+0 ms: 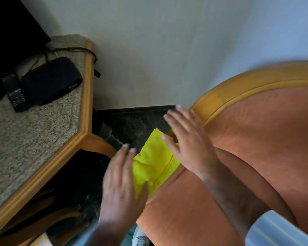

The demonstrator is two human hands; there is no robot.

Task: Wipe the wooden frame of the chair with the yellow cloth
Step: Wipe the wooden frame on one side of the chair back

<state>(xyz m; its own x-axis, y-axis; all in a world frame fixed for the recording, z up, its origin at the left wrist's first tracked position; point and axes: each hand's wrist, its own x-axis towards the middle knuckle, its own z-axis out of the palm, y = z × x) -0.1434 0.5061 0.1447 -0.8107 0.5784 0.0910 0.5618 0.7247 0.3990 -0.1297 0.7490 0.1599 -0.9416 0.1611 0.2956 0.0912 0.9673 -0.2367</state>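
Note:
A bright yellow cloth (pixel 154 163) lies draped over the left arm of an orange upholstered chair (pixel 256 148). The chair's light wooden frame (pixel 226 94) curves along the top of the backrest. My left hand (pixel 122 185) is flat with fingers spread, its thumb side resting on the lower left part of the cloth. My right hand (pixel 187 142) is also flat and spread, lying over the cloth's upper right edge near the frame. Neither hand is closed around the cloth. Both hands are motion-blurred.
A wood-edged table with a speckled stone top (pixel 34 139) stands close on the left, carrying a black box (pixel 52 80), a remote (pixel 15 94) and cables. Dark floor (pixel 135 121) shows in the narrow gap between table and chair. A pale wall (pixel 167 41) rises behind.

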